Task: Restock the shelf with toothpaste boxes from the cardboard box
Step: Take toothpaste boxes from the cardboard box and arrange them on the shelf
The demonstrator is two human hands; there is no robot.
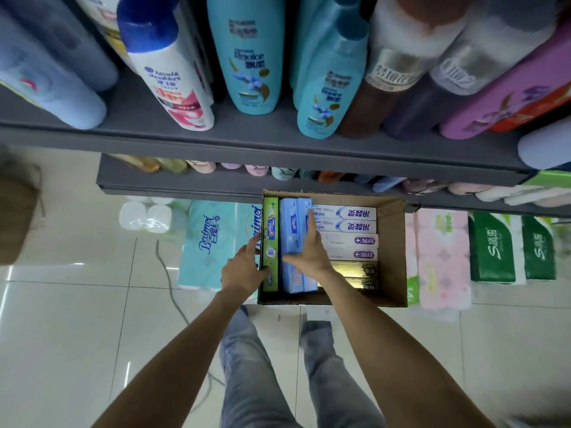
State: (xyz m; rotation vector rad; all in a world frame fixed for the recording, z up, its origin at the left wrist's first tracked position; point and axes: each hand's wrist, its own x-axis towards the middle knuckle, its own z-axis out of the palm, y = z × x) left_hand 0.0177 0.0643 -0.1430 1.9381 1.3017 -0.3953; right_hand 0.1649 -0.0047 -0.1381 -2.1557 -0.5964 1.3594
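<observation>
An open cardboard box sits on the floor under the shelves, filled with toothpaste boxes. A green toothpaste box stands along its left wall, with two light blue boxes beside it. White, purple and gold boxes lie stacked on the right. My left hand grips the near end of the green box from the left. My right hand clasps the blue boxes, thumb on the left, fingers on their right side.
A grey shelf with shampoo bottles juts out overhead, and a lower shelf holds more bottles. Tissue packs and paper rolls flank the box on the tiled floor. A cable trails left of my legs.
</observation>
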